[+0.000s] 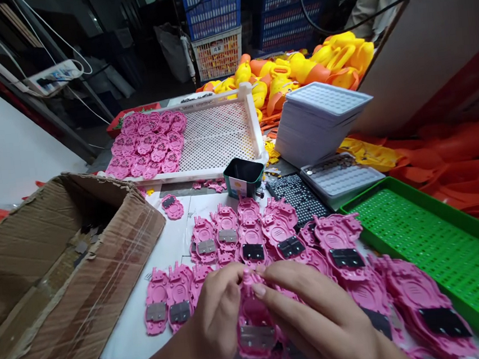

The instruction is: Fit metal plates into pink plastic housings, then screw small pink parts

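A pink plastic shell half (254, 312) with a grey metal plate (257, 336) at its lower end is between my two hands at the front of the table. My left hand (219, 311) is closed, its thumb and forefinger pinching the shell's narrow top end. From the other side, my right hand (319, 307) presses thumb and fingers together at that same end. Whether a small part sits between the fingertips is hidden. More pink shells (205, 242) lie around the hands in rows and stacks, some with black plates (252, 251), others with grey ones.
An open cardboard box (115, 259) stands at left, a green tray (423, 241) at right. Behind are a small dark bin (244, 186), a white perforated crate (218, 131) with pink parts, and a stack of white trays (315, 132). Yellow and orange parts (297, 72) are heaped farther back.
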The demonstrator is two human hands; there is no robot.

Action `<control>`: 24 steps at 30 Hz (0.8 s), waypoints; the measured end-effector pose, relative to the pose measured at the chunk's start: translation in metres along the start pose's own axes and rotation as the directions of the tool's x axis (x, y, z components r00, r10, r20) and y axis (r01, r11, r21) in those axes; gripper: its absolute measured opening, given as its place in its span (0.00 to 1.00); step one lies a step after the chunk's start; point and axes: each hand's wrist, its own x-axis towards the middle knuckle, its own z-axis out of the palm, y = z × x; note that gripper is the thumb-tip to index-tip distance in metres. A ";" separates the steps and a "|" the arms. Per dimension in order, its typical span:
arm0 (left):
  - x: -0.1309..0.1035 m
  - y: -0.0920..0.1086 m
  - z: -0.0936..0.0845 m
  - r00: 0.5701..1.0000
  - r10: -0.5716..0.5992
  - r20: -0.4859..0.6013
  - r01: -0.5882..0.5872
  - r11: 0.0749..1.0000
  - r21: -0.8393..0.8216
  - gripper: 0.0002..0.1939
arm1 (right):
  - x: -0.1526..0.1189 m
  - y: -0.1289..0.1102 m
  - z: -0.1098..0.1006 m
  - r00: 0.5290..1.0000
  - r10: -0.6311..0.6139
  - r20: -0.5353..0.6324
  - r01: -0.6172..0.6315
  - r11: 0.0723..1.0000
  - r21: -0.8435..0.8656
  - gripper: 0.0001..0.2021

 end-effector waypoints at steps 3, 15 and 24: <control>-0.002 -0.003 0.001 0.997 0.024 -0.079 -0.017 0.996 0.085 0.24 | -0.002 0.000 0.003 1.000 -0.006 -0.011 0.006 1.000 0.015 0.11; -0.002 -0.003 0.008 0.980 0.090 -0.177 -0.045 0.970 0.239 0.17 | -0.003 -0.002 0.003 0.999 -0.050 -0.004 0.049 0.983 -0.177 0.11; -0.005 -0.003 0.008 0.953 0.114 -0.280 -0.068 0.983 0.170 0.16 | 0.004 -0.009 0.004 0.996 0.062 -0.068 -0.070 0.990 -0.119 0.08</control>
